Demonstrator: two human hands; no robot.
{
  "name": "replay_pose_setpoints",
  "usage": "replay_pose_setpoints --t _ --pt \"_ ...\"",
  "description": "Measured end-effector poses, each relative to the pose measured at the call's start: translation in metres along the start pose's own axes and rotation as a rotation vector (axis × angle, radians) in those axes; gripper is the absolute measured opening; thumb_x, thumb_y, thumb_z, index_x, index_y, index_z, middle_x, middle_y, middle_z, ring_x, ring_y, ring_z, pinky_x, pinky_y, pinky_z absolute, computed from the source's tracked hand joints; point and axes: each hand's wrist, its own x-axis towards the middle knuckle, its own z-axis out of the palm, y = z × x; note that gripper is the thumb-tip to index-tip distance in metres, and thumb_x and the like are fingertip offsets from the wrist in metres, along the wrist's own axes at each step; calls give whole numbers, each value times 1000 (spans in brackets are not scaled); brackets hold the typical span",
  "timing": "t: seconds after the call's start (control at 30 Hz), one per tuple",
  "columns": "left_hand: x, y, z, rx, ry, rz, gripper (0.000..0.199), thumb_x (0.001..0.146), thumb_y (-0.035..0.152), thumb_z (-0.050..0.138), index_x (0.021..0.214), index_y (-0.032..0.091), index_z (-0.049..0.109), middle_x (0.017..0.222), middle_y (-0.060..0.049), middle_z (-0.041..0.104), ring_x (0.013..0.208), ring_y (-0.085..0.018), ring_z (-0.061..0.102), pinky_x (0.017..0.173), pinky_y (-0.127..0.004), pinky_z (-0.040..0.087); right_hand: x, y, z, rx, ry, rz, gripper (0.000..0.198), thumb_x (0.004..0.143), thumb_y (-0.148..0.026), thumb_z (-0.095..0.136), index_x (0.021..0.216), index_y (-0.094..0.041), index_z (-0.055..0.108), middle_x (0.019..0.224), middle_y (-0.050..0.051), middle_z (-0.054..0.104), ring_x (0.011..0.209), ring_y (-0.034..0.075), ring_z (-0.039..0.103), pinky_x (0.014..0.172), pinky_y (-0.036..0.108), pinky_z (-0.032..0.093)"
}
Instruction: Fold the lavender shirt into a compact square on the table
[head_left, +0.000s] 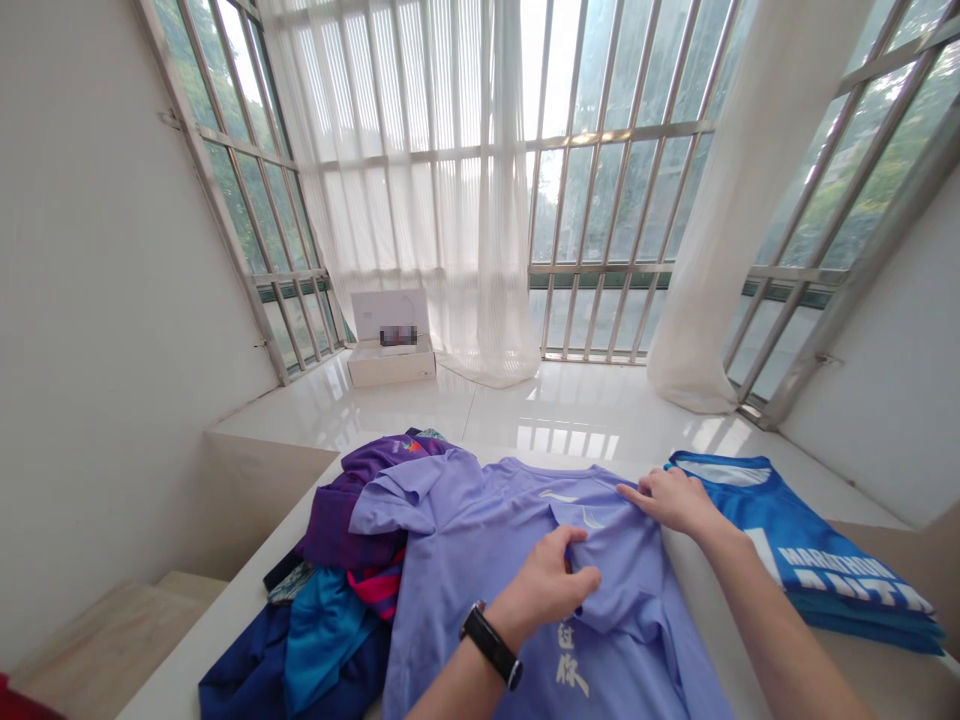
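Observation:
A lavender T-shirt (pixel 480 560) lies spread out before me, its collar at the far side and pale print on its front. Its right-hand sleeve (pixel 611 535) is folded inward over the chest. My left hand (pixel 551 580), with a dark watch at the wrist, is over the edge of that sleeve, thumb and index finger apart; its other fingers are partly hidden. At the right shoulder fold, my right hand (pixel 671 497) rests on the cloth with its thumb stretched out to the left; some fingertips are hard to see.
Left of the shirt is a loose heap of purple and blue clothes (pixel 330 600). A folded stack of blue jerseys (pixel 817 550) sits to the right. Farther back, an open white box (pixel 391 370) stands on the ledge by white curtains (pixel 487 200) and barred windows.

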Motion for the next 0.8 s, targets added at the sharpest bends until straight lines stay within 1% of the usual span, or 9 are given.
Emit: replay_pose_setpoints --t 0.07,0.13,0.2,0.27,0.37,0.43,0.53,0.7,0.8 --pt "-1 1 1 52 11 35 57 73 23 68 129 13 62 98 -7 68 78 -18 58 77 -32 48 0 -10 -3 55 15 -69 46 85 -57 51 80 -17 74 106 20 70 112 43 57 95 56 40" --pt "-4 3 2 85 17 93 57 73 24 69 128 13 63 114 -11 67 88 -21 60 84 -35 49 -1 -25 -3 150 -15 -175 41 87 -54 50 94 -20 73 113 14 69 112 32 60 99 45 43" --pt "-6 6 3 85 3 145 55 74 25 69 127 14 64 116 -10 68 92 -23 62 87 -35 49 -3 -41 1 250 -97 -280 38 86 -53 54 104 -23 71 112 7 71 104 23 64 92 32 48" --pt "-7 8 3 67 -14 172 52 75 26 69 125 15 66 111 -9 70 92 -23 63 88 -35 50 -5 -54 8 318 -181 -340 40 78 -47 65 111 -24 69 105 3 73 92 19 67 78 26 51" --pt "-8 9 3 53 -20 188 48 76 27 68 122 15 68 110 -8 72 94 -23 65 88 -35 50 -7 -63 17 349 -239 -351 41 67 -29 72 108 -22 71 88 2 73 74 18 65 63 25 48" --pt "-7 9 4 49 -24 196 47 76 28 68 122 16 68 113 -8 72 96 -24 65 88 -34 50 -7 -64 20 352 -243 -345 30 65 -23 70 94 -21 74 77 1 71 67 17 62 59 25 44" --pt "-7 7 4 43 -31 204 46 77 29 68 122 18 68 114 -6 72 97 -23 65 89 -34 50 -7 -61 17 373 -231 -352 10 68 -27 68 74 -20 73 69 1 69 65 16 60 59 26 42" --pt "-7 8 3 44 -3 189 49 76 31 68 123 19 67 114 -6 70 97 -23 64 87 -34 50 -2 -53 11 434 -130 -345 26 83 -44 56 81 -22 71 81 2 73 77 19 64 71 28 47" --pt "-7 11 3 55 44 185 50 76 30 68 124 18 66 115 -7 70 96 -23 64 88 -34 50 3 -49 12 440 -36 -303 35 88 -51 48 84 -22 67 81 4 72 78 20 64 73 30 47"
